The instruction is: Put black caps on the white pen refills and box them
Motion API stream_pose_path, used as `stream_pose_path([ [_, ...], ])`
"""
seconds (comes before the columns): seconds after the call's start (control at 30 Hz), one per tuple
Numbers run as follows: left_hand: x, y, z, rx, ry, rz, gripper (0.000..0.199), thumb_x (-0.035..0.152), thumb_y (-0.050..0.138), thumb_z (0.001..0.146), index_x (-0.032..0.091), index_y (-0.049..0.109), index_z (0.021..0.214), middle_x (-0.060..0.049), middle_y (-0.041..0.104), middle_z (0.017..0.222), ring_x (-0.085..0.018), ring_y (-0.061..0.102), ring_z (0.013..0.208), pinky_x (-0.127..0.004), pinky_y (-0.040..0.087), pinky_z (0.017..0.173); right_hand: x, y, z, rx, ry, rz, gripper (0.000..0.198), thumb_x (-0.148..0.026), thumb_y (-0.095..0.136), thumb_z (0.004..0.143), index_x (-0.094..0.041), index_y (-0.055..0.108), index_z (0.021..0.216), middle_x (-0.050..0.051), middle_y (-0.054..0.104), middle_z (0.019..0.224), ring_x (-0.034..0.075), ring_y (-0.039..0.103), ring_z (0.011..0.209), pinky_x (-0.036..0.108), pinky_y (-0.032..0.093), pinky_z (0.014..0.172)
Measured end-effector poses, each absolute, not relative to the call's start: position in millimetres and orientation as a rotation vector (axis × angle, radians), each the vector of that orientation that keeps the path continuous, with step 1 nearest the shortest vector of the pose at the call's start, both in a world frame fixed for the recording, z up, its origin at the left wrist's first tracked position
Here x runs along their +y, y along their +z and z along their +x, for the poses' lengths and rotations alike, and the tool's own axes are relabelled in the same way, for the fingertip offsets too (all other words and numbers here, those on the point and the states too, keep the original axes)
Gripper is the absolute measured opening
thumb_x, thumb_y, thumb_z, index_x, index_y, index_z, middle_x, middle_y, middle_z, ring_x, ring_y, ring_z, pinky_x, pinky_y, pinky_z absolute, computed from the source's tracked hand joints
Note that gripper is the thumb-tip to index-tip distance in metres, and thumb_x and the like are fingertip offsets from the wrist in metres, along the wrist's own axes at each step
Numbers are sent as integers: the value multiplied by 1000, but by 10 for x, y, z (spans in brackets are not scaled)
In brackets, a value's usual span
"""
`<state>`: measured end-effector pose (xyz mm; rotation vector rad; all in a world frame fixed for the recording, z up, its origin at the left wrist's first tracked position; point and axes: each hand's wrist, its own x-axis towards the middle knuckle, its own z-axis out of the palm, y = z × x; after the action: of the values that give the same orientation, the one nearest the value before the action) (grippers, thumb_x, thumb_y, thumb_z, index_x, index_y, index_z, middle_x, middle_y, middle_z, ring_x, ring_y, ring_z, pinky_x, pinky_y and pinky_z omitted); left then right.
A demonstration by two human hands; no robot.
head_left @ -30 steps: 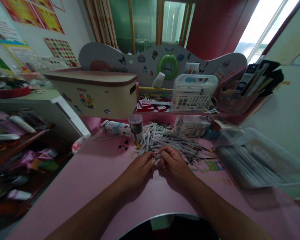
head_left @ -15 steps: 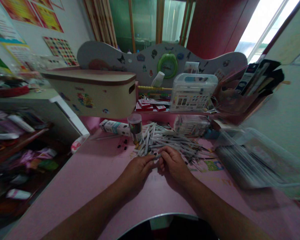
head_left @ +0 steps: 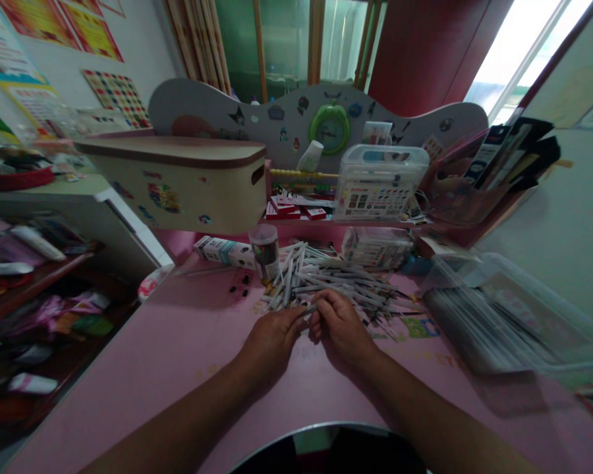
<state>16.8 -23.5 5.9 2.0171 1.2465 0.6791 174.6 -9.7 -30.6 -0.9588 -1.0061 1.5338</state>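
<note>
My left hand [head_left: 275,337] and my right hand [head_left: 337,324] meet over the near edge of a pile of slim grey-white pens [head_left: 346,279]. Both are closed, fingertips pinching the two ends of one short, slim pen [head_left: 310,309]; fingers cover most of it. Behind my left hand stands a clear plastic cup [head_left: 265,250] with dark contents too blurred to name. Several small black pieces [head_left: 240,286], perhaps caps, lie on the pink desk [head_left: 178,355] to the left.
An open clear bin [head_left: 479,329] of stacked dark-edged items stands at right. A long printed box [head_left: 225,251] lies behind the cup. Above, the shelf bears a lidded cream box [head_left: 197,191], a clear carry case [head_left: 381,187] and a green clock [head_left: 329,128].
The view has shifted very slightly. Both hands stay pinched on the pen, with only a small movement of the fingers.
</note>
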Motion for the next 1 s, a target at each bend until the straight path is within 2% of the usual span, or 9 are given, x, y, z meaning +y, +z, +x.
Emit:
stream_pose_path([
  [0.13,-220,33,160,1237,705,2061,32,32,42,102,24,72,108,-4,76,104,-20,68,95,-29,45,84,-109,-241,1755,-1006,1542,-970,27,-43,64,83,-19,55,92,-6,58,57,9,52,43,20,44,42],
  [0.43,-213,40,156,1210,711,2082,31,34,42,102,23,70,95,-3,75,97,-19,68,90,-29,45,82,-118,-216,1738,-1006,1548,-944,22,-39,63,83,-20,55,90,-7,58,56,10,52,43,20,44,43],
  [0.77,-198,-8,157,1233,676,2095,31,33,41,102,24,69,95,-3,75,96,-19,68,90,-29,46,82,-100,-264,1744,-1007,1539,-956,25,-42,64,83,-20,54,89,-6,59,58,9,52,43,20,44,42],
  [1.0,-197,-10,157,1243,661,2127,33,34,39,103,24,70,103,-5,75,99,-20,68,90,-30,46,83,-99,-267,1749,-994,1555,-946,26,-43,65,83,-19,54,90,-6,59,58,9,52,43,20,45,42],
])
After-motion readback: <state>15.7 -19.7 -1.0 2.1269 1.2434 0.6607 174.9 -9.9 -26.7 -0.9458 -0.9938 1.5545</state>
